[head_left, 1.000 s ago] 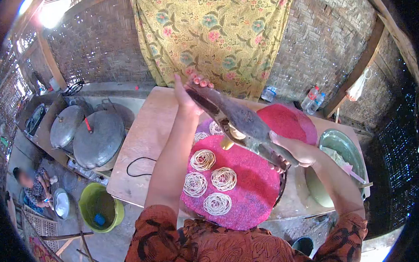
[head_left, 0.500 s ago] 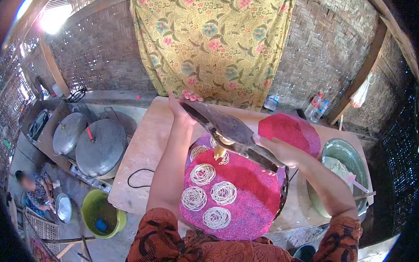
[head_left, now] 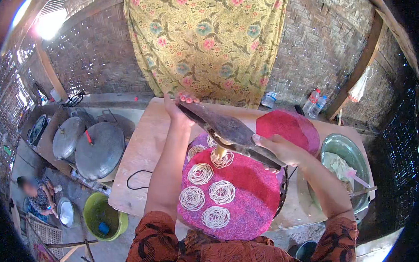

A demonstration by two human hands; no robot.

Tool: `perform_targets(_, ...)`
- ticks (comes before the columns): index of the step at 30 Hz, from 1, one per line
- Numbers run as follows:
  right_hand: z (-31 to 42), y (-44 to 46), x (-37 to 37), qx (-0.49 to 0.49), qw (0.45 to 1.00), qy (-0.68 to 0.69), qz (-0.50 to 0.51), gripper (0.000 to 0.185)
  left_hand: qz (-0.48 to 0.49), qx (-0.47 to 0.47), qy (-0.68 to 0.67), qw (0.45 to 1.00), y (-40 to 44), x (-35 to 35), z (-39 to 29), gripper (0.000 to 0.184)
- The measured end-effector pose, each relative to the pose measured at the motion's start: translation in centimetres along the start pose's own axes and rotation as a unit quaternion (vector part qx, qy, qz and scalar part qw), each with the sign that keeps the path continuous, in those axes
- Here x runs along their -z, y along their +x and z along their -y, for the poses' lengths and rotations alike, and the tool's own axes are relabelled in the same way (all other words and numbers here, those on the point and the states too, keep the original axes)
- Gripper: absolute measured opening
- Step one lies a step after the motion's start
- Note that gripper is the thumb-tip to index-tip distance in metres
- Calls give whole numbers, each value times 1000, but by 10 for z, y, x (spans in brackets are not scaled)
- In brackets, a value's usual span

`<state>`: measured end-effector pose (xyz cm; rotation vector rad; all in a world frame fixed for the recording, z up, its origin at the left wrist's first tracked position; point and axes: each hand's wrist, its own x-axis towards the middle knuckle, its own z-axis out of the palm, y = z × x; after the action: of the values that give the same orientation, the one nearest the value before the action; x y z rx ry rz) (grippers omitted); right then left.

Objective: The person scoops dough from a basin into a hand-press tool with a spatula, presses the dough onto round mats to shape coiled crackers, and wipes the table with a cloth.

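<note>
A dark hinged press slants above a round pink mat. My left hand is wrapped round its upper left end, and my right hand grips the lower right end. From the brass-coloured nozzle under its middle, pale strands reach down to a noodle coil on the mat. Several other pale coils lie on the mat, among them one at the near edge and one at the left.
A second pink mat lies behind, with a green tub of dough to its right. Plastic bottles stand by the wall. Lidded pans, a lime basin and a seated person are at the left.
The press has moved lower and left between both hands. Strands now hang from its nozzle, and a new coil has formed below it, near the mat's far side.
</note>
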<state>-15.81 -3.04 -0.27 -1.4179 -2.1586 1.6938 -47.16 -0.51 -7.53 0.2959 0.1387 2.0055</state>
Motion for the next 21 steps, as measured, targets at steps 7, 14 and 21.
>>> perform_targets(7, -21, 25, 16, -7, 1000, -10, -12, 66, -7, 10, -43, 999, 16, 36, 31, 63)
perform_targets(14, -44, 62, -24, 37, 998, 28, 38, 64, 10, -18, 43, 999, 24, 45, -8, 57)
perform_targets(21, -31, 8, 2, -30, 981, 121, 148, 70, -23, 5, 13, 1000, -17, -31, 11, 54)
